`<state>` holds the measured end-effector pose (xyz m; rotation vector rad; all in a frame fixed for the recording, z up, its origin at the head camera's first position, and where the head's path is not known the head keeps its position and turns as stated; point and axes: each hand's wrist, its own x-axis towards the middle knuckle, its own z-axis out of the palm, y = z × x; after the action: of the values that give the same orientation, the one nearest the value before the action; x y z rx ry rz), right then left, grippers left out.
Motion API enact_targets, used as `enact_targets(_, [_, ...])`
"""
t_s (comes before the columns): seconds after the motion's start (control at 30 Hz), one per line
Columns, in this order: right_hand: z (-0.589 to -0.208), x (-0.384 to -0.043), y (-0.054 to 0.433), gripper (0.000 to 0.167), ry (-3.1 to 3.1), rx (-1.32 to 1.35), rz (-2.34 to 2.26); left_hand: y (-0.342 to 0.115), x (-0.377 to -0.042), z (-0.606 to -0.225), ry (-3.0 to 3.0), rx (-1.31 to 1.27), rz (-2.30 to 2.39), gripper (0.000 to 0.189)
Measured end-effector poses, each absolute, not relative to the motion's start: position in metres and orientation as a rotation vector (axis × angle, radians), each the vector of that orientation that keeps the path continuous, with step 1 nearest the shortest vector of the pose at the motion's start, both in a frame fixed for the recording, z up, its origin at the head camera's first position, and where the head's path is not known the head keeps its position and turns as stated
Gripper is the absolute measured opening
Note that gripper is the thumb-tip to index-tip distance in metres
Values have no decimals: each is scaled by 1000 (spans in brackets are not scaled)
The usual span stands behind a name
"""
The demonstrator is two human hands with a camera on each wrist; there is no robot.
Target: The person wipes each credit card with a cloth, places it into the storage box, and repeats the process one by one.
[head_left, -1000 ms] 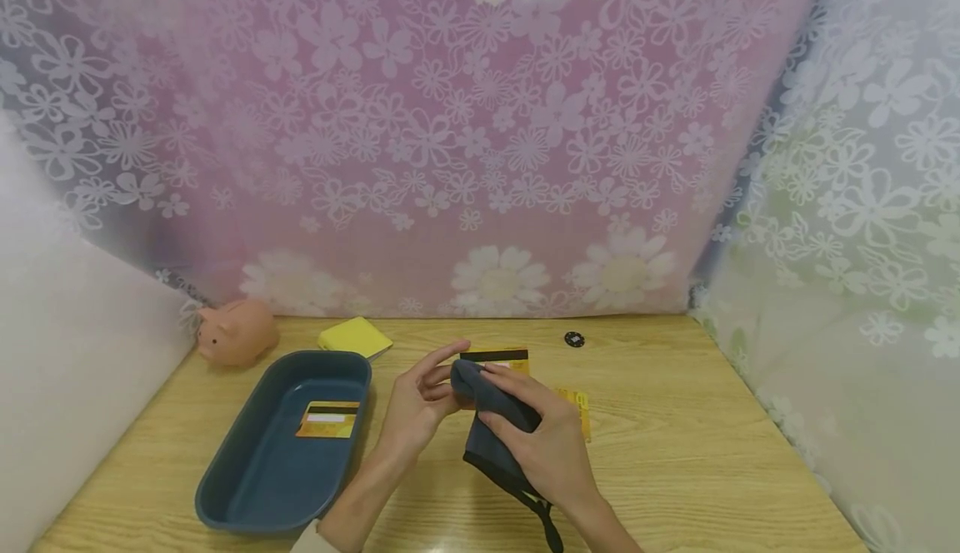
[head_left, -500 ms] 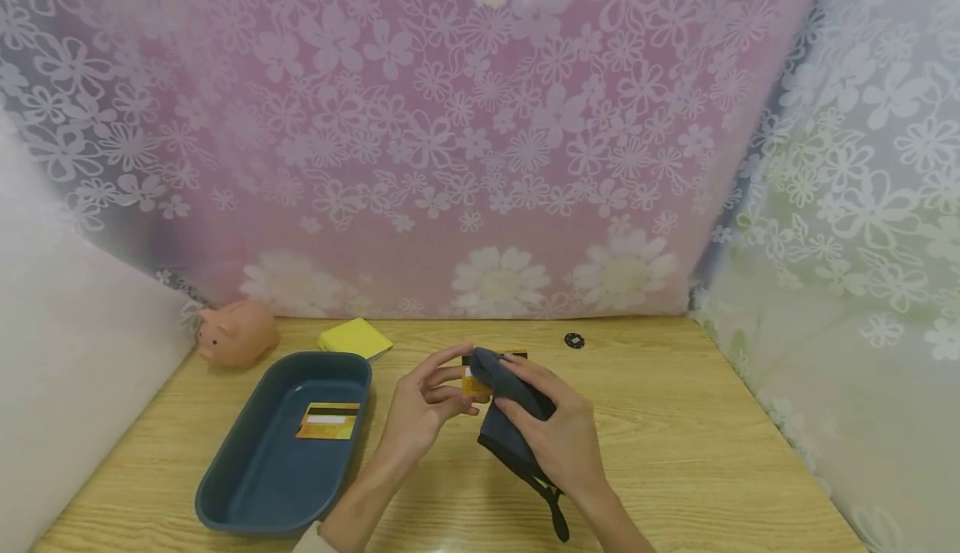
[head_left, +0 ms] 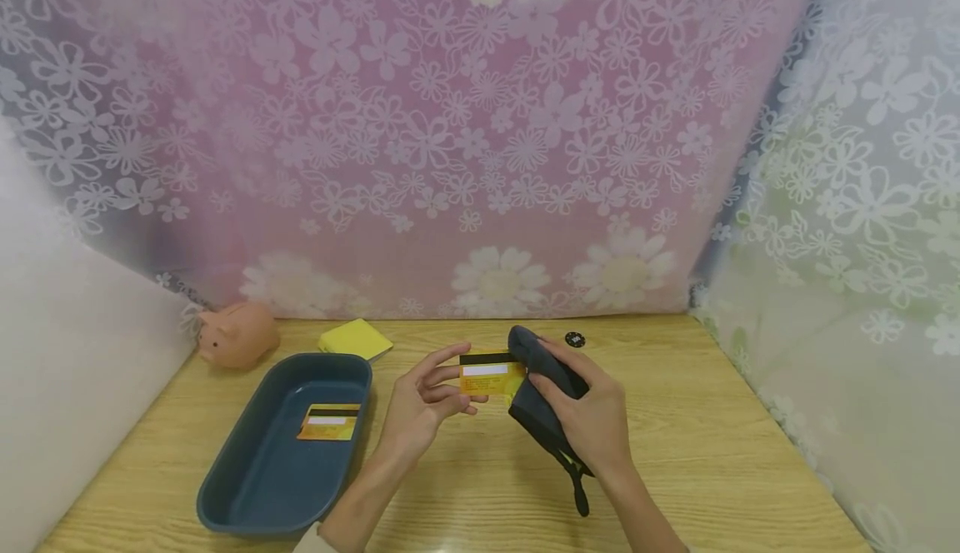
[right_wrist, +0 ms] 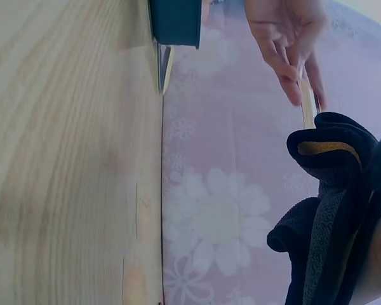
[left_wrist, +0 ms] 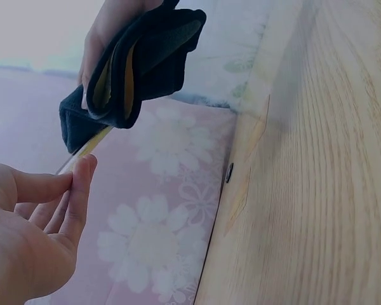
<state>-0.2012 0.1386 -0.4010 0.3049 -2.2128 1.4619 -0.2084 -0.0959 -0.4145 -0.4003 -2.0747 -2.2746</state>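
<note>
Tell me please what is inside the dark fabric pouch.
Yellow material shows within the pouch; deeper inside is covered. One end of the bank card is hidden; whether inside, I cannot tell.

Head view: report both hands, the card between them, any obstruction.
Left hand pinches yellow card. Right hand grips dark fabric pouch. Pouch hides card's right end.

We cannot see the right end of the raised card (head_left: 487, 376) – the dark pouch (head_left: 542, 414) covers it – and its small print we cannot read.
</note>
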Motion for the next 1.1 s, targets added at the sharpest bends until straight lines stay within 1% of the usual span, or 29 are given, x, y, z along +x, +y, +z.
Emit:
enact_targets(0.3, [-401,-206,155,45,-2186,170,1461,-98,-207,-416,-2075,-384,-2285,65])
enact_targets(0.57, [-396,-210,165,45,-2186,125,1466,-105,-208,-409,-2042,-432,-2293,62])
enact_targets(0.8, [-395,-211,179,45,-2225,66,1473,-115,-211,-402,-2082,-320,-2253,64])
enact_targets(0.97, [-401,-209,195,46,-2282,60,1420,-131,-211,-398,-2129,-351,-2177,63])
enact_targets(1.1, [-403,-206,210,46,-2310,59,1366,-154,-209,-393,-2192,-336,-2058,64])
